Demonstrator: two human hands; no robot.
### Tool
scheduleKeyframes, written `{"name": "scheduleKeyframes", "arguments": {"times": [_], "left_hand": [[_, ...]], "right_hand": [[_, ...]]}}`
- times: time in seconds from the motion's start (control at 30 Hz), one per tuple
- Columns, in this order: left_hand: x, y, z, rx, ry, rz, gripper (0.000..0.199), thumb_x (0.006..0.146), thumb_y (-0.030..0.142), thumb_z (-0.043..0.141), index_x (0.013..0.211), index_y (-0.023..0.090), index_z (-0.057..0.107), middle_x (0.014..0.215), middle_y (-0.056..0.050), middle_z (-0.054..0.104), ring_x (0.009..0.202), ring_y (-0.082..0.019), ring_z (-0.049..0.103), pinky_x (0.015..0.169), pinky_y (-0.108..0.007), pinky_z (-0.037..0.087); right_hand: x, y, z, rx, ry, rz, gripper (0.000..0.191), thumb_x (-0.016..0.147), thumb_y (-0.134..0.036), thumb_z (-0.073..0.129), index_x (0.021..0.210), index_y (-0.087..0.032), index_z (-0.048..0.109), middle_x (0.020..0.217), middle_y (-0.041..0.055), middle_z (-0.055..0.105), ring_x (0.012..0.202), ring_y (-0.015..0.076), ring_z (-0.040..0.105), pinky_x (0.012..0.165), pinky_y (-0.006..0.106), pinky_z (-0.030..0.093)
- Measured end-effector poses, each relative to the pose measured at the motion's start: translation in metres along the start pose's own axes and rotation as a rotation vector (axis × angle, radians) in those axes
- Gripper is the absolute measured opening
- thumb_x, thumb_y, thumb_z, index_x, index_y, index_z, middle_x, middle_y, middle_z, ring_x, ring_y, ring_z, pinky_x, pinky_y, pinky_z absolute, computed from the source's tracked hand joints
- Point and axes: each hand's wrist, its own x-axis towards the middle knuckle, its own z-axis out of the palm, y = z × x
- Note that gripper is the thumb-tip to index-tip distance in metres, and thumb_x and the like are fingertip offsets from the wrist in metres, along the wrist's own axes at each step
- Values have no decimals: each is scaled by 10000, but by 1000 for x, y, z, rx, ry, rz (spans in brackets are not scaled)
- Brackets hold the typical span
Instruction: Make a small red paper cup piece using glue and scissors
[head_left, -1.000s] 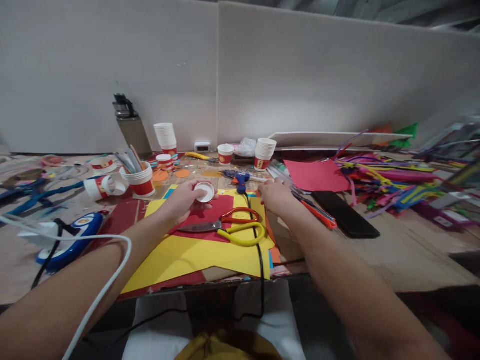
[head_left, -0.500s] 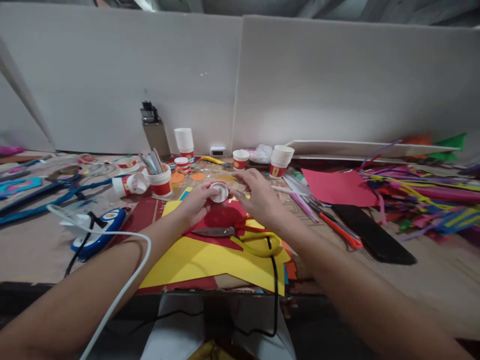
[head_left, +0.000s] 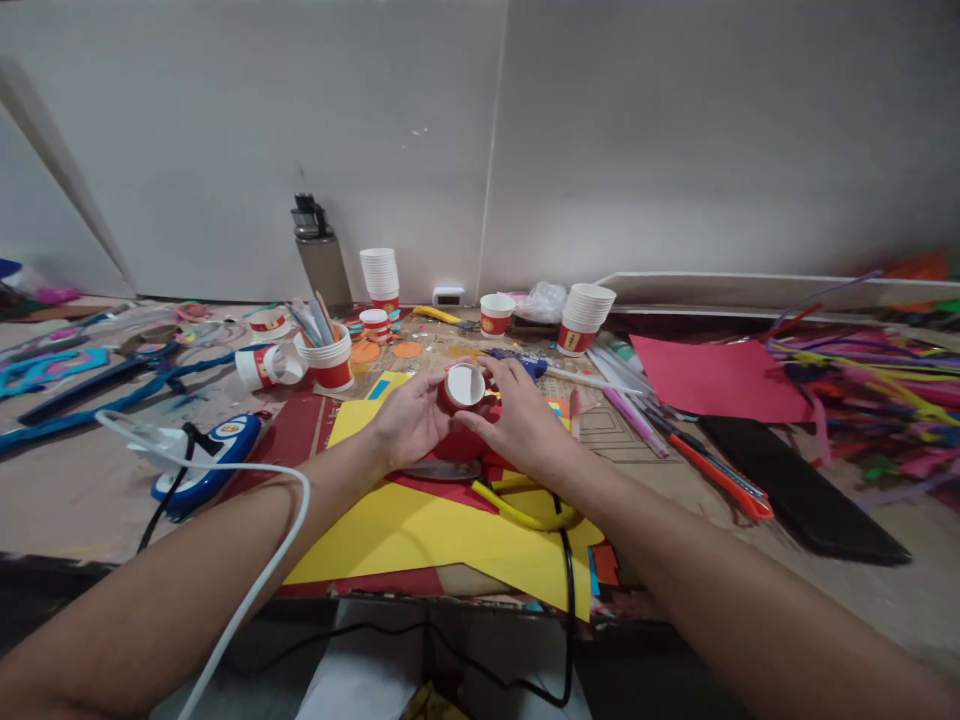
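Between my hands is a small red paper cup, its white inside facing me. My left hand holds it from the left, fingers around its side. My right hand closes on its right side, with the thumb below the rim. Under my hands lie red paper and a yellow sheet. Scissors with yellow handles rest on the sheets, their blade partly hidden below my hands.
Stacked cups, a cup of pencils and a lone cup stand behind. A red cutter, black case and pipe cleaners lie right. A white cable crosses my left forearm.
My right hand has closed in from beside the cup and now grips it. The cup's opening is turned more toward me. The view has shifted, and a blue tool shows behind my right hand.
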Motion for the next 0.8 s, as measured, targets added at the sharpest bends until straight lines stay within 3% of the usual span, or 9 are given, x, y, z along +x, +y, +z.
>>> {"name": "scheduleKeyframes", "arguments": {"times": [0.13, 0.27, 0.4, 0.53, 0.67, 0.8], "left_hand": [[0, 5, 3, -64, 12, -59, 437, 924, 218, 338, 1275, 32, 522, 1093, -155, 702, 991, -224, 679, 883, -337, 542], [1, 7, 4, -73, 40, -76, 443, 927, 218, 329, 1266, 7, 520, 1074, -170, 705, 1014, -234, 674, 892, -338, 541], [3, 2, -1, -27, 23, -27, 404, 933, 226, 349, 1222, 40, 562, 1078, -153, 705, 997, -229, 675, 865, -352, 554], [1, -5, -2, 83, -23, 91, 338, 928, 246, 436, 1206, 134, 593, 1134, -98, 689, 959, -175, 671, 768, -264, 560], [-3, -9, 2, 163, -36, 149, 330, 913, 244, 504, 1226, 184, 589, 1160, -78, 670, 929, -148, 665, 694, -208, 542], [-5, -12, 2, 190, -70, 215, 394, 883, 283, 584, 1263, 182, 584, 1183, -89, 656, 972, -146, 643, 791, -221, 527]], "right_hand": [[-2, 0, 0, 62, 3, 20, 568, 776, -311, 713, 1276, -216, 459, 1185, 103, 522, 1145, 249, 521, 989, 449, 453], [-2, 2, 1, 90, -6, 34, 528, 785, -334, 707, 1239, -201, 475, 1161, 102, 529, 1130, 242, 530, 991, 442, 457], [-3, 2, 3, 118, -5, 49, 555, 763, -318, 729, 1241, -197, 476, 1163, 101, 522, 1102, 233, 541, 969, 427, 475], [-3, -1, 0, 118, 43, 81, 648, 730, -275, 752, 1295, -201, 445, 1223, 120, 489, 1161, 253, 508, 991, 455, 456], [-2, -3, -2, 121, 67, 19, 552, 764, -251, 718, 1263, -211, 487, 1175, 106, 513, 1117, 239, 524, 975, 448, 467], [-1, -2, -3, 123, 113, -58, 507, 800, -197, 671, 1274, -214, 493, 1198, 108, 510, 1141, 225, 510, 973, 419, 476]]}}
